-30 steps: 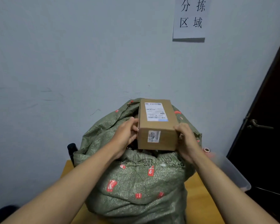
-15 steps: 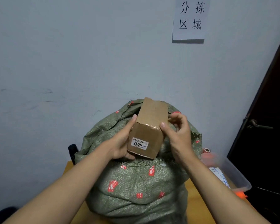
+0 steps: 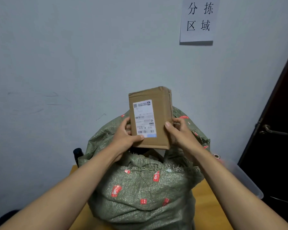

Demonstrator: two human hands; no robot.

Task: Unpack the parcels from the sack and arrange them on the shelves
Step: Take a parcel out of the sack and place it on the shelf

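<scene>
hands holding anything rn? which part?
Both hands hold one cardboard parcel above the green sack. Left hand grips its lower left edge, thumb on the labelled face; right hand grips the lower right edge.

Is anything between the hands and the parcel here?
Nothing visible: the left hand and right hand both grip the cardboard parcel directly, above the open green sack. No shelves are in view.
</scene>
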